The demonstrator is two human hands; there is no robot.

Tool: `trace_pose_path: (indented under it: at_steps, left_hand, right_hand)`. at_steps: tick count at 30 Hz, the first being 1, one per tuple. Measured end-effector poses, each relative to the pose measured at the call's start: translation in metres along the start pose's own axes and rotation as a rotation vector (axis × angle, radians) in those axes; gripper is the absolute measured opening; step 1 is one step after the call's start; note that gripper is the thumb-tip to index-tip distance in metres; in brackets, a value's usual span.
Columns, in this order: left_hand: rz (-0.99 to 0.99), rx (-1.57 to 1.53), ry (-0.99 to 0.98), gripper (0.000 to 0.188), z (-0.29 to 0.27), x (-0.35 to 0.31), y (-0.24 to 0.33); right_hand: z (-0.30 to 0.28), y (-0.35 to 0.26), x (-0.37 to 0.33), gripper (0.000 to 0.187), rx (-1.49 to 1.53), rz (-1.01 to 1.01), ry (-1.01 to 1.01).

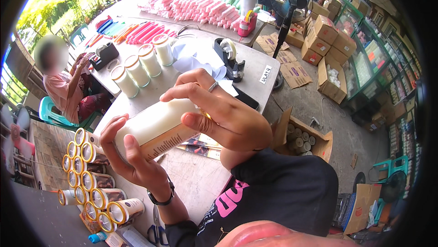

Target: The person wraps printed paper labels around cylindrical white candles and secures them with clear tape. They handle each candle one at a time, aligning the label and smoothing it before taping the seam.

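We see the jar tilted above the tabletop, left hand curled round one end, right hand clasping the other; a loosened grip could drop it, uneven pressure crease its label.

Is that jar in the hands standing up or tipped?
Tipped: the white jar slants sideways, one end in the left hand, the other by the right hand, unlike the upright jars on the table.

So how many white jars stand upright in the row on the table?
4, in a slanting row left of the white papers: nearest jar, second jar, third jar, farthest jar. None looks hidden.
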State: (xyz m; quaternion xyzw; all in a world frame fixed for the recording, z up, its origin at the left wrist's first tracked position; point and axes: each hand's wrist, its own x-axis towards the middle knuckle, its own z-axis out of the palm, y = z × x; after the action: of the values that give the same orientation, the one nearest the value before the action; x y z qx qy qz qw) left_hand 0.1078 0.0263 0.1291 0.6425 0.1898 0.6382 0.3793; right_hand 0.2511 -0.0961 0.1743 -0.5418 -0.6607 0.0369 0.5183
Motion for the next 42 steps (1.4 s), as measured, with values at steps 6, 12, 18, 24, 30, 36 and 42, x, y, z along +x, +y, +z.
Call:
trace_pose_path:
  at_steps: [6,12,18,24,30,36,42]
  left_hand:
    - [-0.015,-0.024,0.034,0.034,0.003,0.001,0.004]
    - [-0.030,-0.044,0.055,0.031,0.004,0.001,0.007]
    - [-0.028,-0.074,0.030,0.028,0.003,0.001,0.008]
    - [0.002,-0.048,0.032,0.030,0.001,-0.002,0.006]
    - [-0.018,-0.062,0.148,0.035,-0.001,-0.002,0.019]
    - [0.037,-0.049,0.050,0.039,-0.004,-0.006,0.027]
    - [0.061,0.186,-0.180,0.055,-0.033,-0.014,0.039]
  right_hand:
    - [0.001,0.000,0.000,0.032,-0.009,-0.011,0.002]
    - [0.002,0.001,0.000,0.031,-0.002,-0.013,0.009]
    - [0.002,0.004,0.001,0.030,-0.056,-0.067,0.034]
    - [0.009,0.009,0.010,0.058,0.040,-0.008,0.149]
    - [0.026,-0.002,0.014,0.058,0.316,0.123,0.264]
    - [0.032,-0.006,0.000,0.043,0.304,0.053,0.407]
    - [0.030,-0.012,-0.017,0.046,0.313,0.098,0.325]
